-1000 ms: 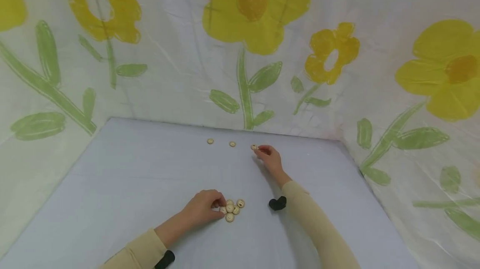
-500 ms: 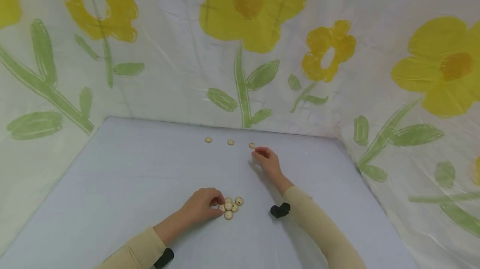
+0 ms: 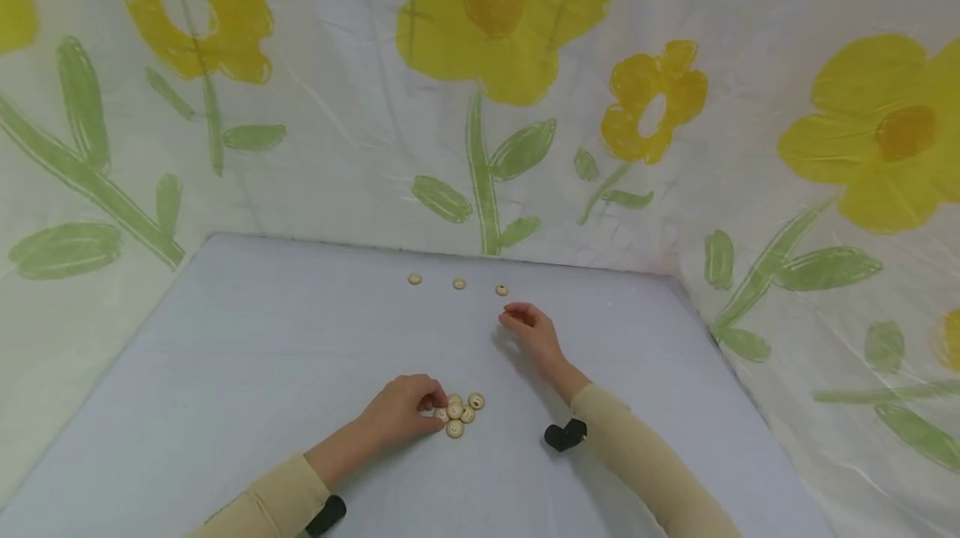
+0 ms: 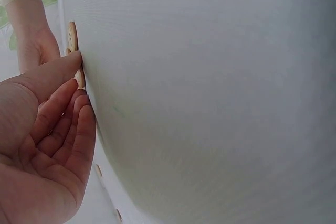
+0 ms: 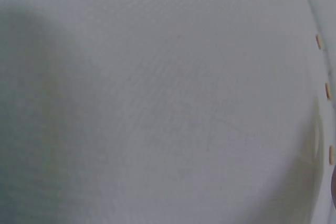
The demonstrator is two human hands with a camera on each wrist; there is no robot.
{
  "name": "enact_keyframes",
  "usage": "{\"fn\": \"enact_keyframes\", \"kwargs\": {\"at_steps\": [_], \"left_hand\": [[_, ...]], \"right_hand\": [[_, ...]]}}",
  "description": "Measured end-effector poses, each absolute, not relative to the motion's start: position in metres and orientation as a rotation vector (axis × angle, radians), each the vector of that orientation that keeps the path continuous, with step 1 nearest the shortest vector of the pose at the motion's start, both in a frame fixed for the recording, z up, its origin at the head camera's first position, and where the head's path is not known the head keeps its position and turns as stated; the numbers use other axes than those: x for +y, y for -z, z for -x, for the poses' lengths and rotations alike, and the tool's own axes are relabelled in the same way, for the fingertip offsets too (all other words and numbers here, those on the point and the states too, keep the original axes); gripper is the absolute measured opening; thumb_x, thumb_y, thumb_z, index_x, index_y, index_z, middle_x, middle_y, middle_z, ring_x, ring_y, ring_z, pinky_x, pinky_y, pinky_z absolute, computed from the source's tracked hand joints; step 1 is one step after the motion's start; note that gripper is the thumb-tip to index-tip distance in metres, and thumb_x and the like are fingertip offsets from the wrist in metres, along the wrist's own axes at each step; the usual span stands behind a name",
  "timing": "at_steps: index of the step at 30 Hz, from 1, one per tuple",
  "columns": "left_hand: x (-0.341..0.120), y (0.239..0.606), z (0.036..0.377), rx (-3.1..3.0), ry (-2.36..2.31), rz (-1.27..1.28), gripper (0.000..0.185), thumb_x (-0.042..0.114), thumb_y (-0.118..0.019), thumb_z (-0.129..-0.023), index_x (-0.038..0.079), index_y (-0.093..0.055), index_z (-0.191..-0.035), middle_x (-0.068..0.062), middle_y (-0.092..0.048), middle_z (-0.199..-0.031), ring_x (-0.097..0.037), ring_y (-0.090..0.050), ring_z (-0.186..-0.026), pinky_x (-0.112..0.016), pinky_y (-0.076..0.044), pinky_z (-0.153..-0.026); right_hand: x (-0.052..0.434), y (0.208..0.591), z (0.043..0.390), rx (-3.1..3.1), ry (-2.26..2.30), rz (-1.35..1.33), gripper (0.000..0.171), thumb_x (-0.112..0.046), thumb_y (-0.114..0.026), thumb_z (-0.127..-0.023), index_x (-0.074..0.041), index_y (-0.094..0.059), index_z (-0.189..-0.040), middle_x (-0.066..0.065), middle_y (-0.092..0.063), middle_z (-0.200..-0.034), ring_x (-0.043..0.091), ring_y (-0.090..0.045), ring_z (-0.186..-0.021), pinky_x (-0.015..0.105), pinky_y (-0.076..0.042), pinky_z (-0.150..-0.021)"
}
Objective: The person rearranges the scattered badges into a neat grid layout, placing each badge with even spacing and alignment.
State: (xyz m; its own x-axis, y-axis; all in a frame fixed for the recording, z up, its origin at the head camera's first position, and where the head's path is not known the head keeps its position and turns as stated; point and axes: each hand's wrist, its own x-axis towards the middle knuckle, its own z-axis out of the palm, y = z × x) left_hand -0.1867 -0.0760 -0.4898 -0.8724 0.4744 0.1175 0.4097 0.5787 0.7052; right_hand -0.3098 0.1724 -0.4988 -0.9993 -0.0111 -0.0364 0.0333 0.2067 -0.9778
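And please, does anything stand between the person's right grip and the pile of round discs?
Nothing visible stands between the right grip and the pile of round discs; the left grip is at its left side.

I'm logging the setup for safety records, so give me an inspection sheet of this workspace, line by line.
Surface: pale table, a faint line across its left part.
Job's things: row of three discs, spaced apart near the far edge; bunched discs, six visible, nearer the person.
Clutter: nothing seen.
Grippers: left hand at the bunch's left side, whether pinching a disc unclear; right hand just short of the row's rightmost disc, apart from it, nothing visible in its fingers.
Cables: nothing seen.
Surroundings: white backdrop printed with yellow flowers and green leaves, behind and beside the table.
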Motion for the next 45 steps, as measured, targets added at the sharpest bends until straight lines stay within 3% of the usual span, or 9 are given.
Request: {"fn": "enact_keyframes", "kwargs": {"at_steps": [6, 25, 34, 45], "left_hand": [[-0.077, 0.488, 0.188, 2.713, -1.193, -0.78, 0.016, 0.01, -0.079, -0.079, 0.009, -0.067, -0.09, 0.004, -0.061, -0.083, -0.014, -0.056, -0.076, -0.029, -0.047, -0.068], [-0.076, 0.488, 0.188, 2.714, -1.193, -0.764, 0.016, 0.009, -0.078, -0.079, 0.009, -0.067, -0.09, 0.004, -0.061, -0.083, -0.014, -0.055, -0.077, -0.029, -0.047, -0.068], [-0.076, 0.489, 0.187, 2.701, -1.195, -0.755, 0.016, 0.01, -0.078, -0.079, 0.009, -0.067, -0.09, 0.004, -0.061, -0.082, -0.014, -0.055, -0.076, -0.029, -0.047, -0.069], [-0.078, 0.487, 0.186, 2.701, -1.21, -0.784, 0.016, 0.01, -0.079, -0.078, 0.008, -0.067, -0.088, 0.003, -0.06, -0.079, -0.014, -0.055, -0.074, -0.028, -0.046, -0.067]], "right_hand": [[0.171, 0.498, 0.302, 2.333, 1.998, 0.031, 0.037, -0.013, -0.073, -0.087, 0.004, -0.062, -0.117, 0.002, -0.068, -0.097, 0.011, -0.062, -0.089, 0.035, -0.048, -0.087], [0.168, 0.5, 0.273, 2.292, 1.918, 0.137, 0.029, -0.013, -0.075, -0.085, -0.001, -0.066, -0.11, 0.002, -0.068, -0.096, 0.013, -0.062, -0.089, 0.026, -0.049, -0.078], [0.167, 0.499, 0.256, 2.266, 1.843, 0.199, 0.032, -0.012, -0.073, -0.086, 0.003, -0.064, -0.112, 0.003, -0.068, -0.097, 0.014, -0.062, -0.09, 0.028, -0.049, -0.082], [0.17, 0.507, 0.246, 2.286, 1.739, 0.306, 0.029, -0.01, -0.07, -0.089, 0.005, -0.064, -0.113, 0.002, -0.067, -0.097, 0.011, -0.061, -0.087, 0.024, -0.049, -0.077]]}}
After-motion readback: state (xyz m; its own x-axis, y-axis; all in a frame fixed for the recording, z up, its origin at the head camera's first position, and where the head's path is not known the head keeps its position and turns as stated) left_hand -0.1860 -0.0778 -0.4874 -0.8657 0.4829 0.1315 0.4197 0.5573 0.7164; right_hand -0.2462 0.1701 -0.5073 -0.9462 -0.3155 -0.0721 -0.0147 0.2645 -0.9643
